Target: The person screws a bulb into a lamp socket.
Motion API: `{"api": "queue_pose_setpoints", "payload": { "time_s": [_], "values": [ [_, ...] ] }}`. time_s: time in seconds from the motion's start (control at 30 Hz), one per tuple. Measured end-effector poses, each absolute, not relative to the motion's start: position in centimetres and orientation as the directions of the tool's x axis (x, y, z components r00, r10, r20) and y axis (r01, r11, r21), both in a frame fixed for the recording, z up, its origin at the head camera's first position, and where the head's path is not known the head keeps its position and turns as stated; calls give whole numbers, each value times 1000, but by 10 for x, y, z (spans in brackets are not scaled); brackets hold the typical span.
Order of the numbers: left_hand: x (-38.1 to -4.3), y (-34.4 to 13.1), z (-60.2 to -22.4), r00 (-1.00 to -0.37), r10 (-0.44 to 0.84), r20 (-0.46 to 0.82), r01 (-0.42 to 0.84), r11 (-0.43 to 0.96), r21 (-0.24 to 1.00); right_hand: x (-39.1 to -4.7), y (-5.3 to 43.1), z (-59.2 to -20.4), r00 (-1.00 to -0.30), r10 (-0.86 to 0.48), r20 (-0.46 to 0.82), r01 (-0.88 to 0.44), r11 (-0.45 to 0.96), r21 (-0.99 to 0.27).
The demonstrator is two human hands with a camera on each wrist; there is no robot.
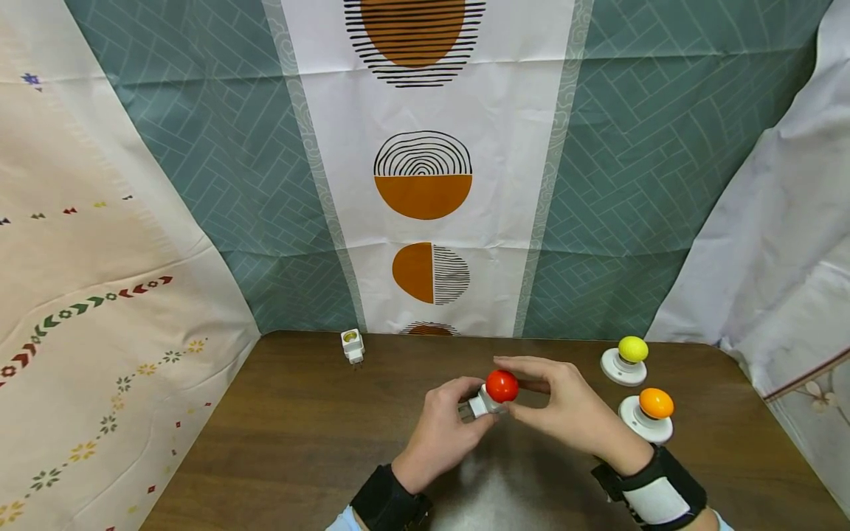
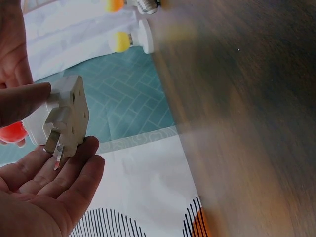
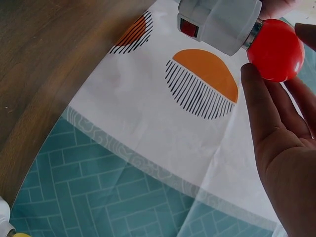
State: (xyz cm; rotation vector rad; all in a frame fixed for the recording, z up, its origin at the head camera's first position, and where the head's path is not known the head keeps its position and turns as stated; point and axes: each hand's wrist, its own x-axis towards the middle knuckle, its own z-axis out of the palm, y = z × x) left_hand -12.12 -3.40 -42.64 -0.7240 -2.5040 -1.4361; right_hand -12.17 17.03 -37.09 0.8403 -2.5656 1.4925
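Observation:
My left hand (image 1: 448,424) holds a white plug-in lamp socket (image 2: 74,111) between thumb and fingers, its metal prongs (image 2: 52,142) pointing away from the bulb. A red switch (image 3: 189,28) shows on the socket's side in the right wrist view. In the socket's mouth sits a round red light bulb (image 1: 502,386), with a bit of its metal base showing at the rim. The fingers and thumb of my right hand (image 1: 564,402) are around the bulb's globe, fingertips at its surface. Both hands are over the table's middle.
A second white plug-in socket (image 1: 353,345) lies at the table's back left. On the right stand two round white lamp bases, one with a yellow bulb (image 1: 633,349), one with an orange bulb (image 1: 656,403). Patterned cloths hang behind and beside the brown table (image 1: 299,442).

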Motion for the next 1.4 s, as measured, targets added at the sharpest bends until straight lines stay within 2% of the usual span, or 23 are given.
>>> {"api": "queue_pose_setpoints", "payload": {
  "time_s": [0.9, 1.13, 1.23, 1.4],
  "values": [
    [-120, -34, -424, -889, 319, 330, 447, 438, 780, -121, 168, -374, -872, -321, 371, -479, 393, -785],
    [-121, -35, -427, -879, 318, 355, 468, 432, 771, -121, 167, -372, -865, -344, 365, -488, 408, -772],
    [-122, -35, -429, -875, 318, 366, 477, 432, 765, -116, 164, -358, -861, -368, 352, -490, 414, -767],
    [-123, -35, -430, -869, 323, 375, 487, 426, 762, -116, 165, -357, -828, -437, 352, -523, 372, -767]
  ]
}}
